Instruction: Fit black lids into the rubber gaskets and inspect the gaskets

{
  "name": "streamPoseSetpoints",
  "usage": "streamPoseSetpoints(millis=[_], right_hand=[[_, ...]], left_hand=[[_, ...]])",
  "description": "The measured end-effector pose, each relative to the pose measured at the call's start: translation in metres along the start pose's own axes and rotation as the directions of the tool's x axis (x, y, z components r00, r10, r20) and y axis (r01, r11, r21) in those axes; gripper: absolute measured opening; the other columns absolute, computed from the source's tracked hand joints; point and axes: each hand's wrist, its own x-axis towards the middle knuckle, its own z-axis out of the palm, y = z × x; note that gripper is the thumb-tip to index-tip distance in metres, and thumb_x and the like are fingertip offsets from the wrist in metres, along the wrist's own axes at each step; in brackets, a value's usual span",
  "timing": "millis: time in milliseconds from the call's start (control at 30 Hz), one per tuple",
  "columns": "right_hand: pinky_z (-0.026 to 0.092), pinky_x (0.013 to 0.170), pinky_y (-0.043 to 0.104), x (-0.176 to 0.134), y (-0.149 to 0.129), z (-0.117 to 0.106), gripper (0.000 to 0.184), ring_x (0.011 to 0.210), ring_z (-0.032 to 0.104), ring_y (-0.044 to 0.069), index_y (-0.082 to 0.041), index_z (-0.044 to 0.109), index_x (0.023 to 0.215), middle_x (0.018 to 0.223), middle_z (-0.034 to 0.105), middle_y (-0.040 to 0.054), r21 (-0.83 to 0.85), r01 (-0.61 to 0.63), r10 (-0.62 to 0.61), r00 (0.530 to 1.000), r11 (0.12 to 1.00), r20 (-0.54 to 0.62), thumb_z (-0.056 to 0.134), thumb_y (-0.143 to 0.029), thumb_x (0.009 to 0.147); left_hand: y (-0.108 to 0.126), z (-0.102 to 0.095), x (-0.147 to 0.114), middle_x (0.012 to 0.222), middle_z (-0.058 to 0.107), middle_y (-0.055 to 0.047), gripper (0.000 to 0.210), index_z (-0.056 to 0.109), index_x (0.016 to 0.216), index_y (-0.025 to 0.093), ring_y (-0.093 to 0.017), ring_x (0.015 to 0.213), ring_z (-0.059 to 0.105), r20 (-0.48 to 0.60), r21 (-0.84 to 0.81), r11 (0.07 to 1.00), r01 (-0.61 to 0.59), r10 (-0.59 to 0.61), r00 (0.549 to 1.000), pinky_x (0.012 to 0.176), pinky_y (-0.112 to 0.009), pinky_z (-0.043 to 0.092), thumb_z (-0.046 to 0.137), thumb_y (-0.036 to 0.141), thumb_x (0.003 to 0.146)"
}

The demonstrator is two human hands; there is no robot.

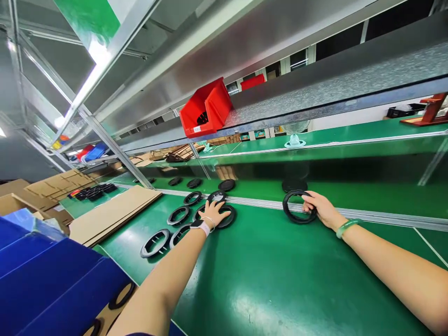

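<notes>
Black ring (297,206) under right hand (322,209), left hand (214,212) on flat rings (224,215)

Bare forearms, a pale-strapped watch (200,226) on the left wrist, a green bangle (346,227) on the right.

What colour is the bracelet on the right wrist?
Pale green bracelet, clearest in the head view.

A single head-worn camera looks forward and down along the green desk (280,280), tilted so the desk's far rail runs slantwise across the frame. It sits close above the person's outstretched forearms, with both hands reaching away from it. The wide lens also takes in the overhead shelf (315,88) and red bin (206,109).
</notes>
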Motion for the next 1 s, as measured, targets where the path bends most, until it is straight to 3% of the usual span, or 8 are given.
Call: streamPoseSetpoints(millis=[267, 467, 600, 667, 733, 833, 933, 1000], right_hand=[[0.049, 0.063, 0.026, 0.002, 0.003, -0.009, 0.052, 0.059, 0.052, 0.014, -0.018, 0.05, 0.068, 0.057, 0.045, -0.0025, 0.028, 0.027, -0.022, 0.988, 0.999, -0.151, 0.082, -0.059, 0.072], [0.053, 0.061, 0.025, 0.0, 0.002, -0.013, 0.051, 0.057, 0.05, 0.014, -0.02, 0.056, 0.075, 0.056, 0.041, -0.0041, 0.106, 0.022, 0.0, 0.98, 0.994, -0.2, 0.088, -0.058, 0.063], [0.056, 0.06, 0.026, -0.003, 0.001, -0.017, 0.05, 0.055, 0.049, 0.014, -0.02, 0.062, 0.082, 0.056, 0.04, -0.0042, 0.12, 0.015, 0.009, 0.98, 0.993, -0.198, 0.088, -0.058, 0.061], [0.056, 0.056, 0.027, -0.003, 0.0, -0.019, 0.05, 0.055, 0.049, 0.015, -0.02, 0.062, 0.08, 0.056, 0.041, -0.0035, 0.132, 0.014, 0.013, 0.979, 0.991, -0.204, 0.088, -0.057, 0.06], [0.056, 0.055, 0.027, -0.002, 0.001, -0.02, 0.049, 0.056, 0.049, 0.015, -0.02, 0.061, 0.078, 0.056, 0.041, -0.0031, 0.148, 0.02, 0.011, 0.978, 0.989, -0.208, 0.089, -0.056, 0.06], [0.056, 0.058, 0.027, -0.001, 0.002, -0.018, 0.048, 0.056, 0.049, 0.014, -0.02, 0.061, 0.078, 0.056, 0.041, -0.004, 0.166, 0.037, -0.002, 0.979, 0.986, -0.205, 0.088, -0.056, 0.061], [0.054, 0.06, 0.025, 0.0, 0.002, -0.013, 0.051, 0.056, 0.051, 0.014, -0.019, 0.055, 0.068, 0.055, 0.043, -0.0034, 0.144, 0.05, -0.019, 0.977, 0.988, -0.211, 0.087, -0.058, 0.062], [0.051, 0.057, 0.024, -0.001, 0.001, -0.01, 0.057, 0.056, 0.053, 0.014, -0.018, 0.049, 0.062, 0.055, 0.045, -0.0018, 0.104, 0.059, -0.035, 0.975, 0.993, -0.217, 0.087, -0.06, 0.062]], left_hand=[[0.072, 0.003, -0.086, 0.155, 0.035, -0.004, 0.075, 0.045, 0.142, 0.04, -0.041, 0.149, 0.005, -0.024, -0.091, 0.95, -0.299, 0.299, 0.954, 0.106, -0.081, 0.015, 0.056, 0.076, 0.078], [0.141, 0.01, -0.174, 0.153, 0.038, -0.004, 0.082, 0.043, 0.142, 0.046, -0.042, 0.149, 0.003, -0.063, -0.233, 0.824, -0.516, 0.517, 0.854, 0.105, -0.084, 0.005, 0.059, 0.082, 0.07], [0.158, 0.002, -0.203, 0.158, 0.031, -0.005, 0.087, 0.028, 0.149, 0.046, -0.042, 0.149, 0.01, -0.093, -0.447, 0.676, -0.586, 0.617, 0.782, 0.103, -0.085, 0.0, 0.059, 0.079, 0.074], [0.144, -0.011, -0.2, 0.161, 0.026, -0.002, 0.089, 0.025, 0.15, 0.047, -0.038, 0.149, 0.017, -0.081, -0.45, 0.702, -0.551, 0.582, 0.809, 0.108, -0.08, 0.012, 0.06, 0.078, 0.075], [0.11, -0.028, -0.188, 0.161, 0.026, 0.001, 0.085, 0.026, 0.148, 0.049, -0.032, 0.149, 0.018, -0.085, -0.323, 0.828, -0.459, 0.458, 0.885, 0.113, -0.071, 0.021, 0.061, 0.077, 0.076], [0.03, -0.051, -0.166, 0.163, 0.022, -0.003, 0.07, 0.031, 0.15, 0.041, -0.032, 0.151, 0.006, -0.134, -0.187, 0.956, -0.224, 0.201, 0.97, 0.115, -0.071, 0.006, 0.055, 0.063, 0.088], [-0.055, -0.059, -0.155, 0.163, 0.016, -0.013, 0.066, 0.031, 0.152, 0.029, -0.043, 0.149, 0.0, -0.148, -0.073, 0.995, 0.066, -0.077, 0.986, 0.107, -0.08, 0.007, 0.048, 0.054, 0.093], [-0.098, -0.055, -0.153, 0.157, 0.029, -0.02, 0.062, 0.042, 0.148, 0.026, -0.052, 0.144, 0.016, -0.097, 0.004, 0.986, 0.167, -0.166, 0.981, 0.097, -0.085, 0.018, 0.049, 0.054, 0.092]])
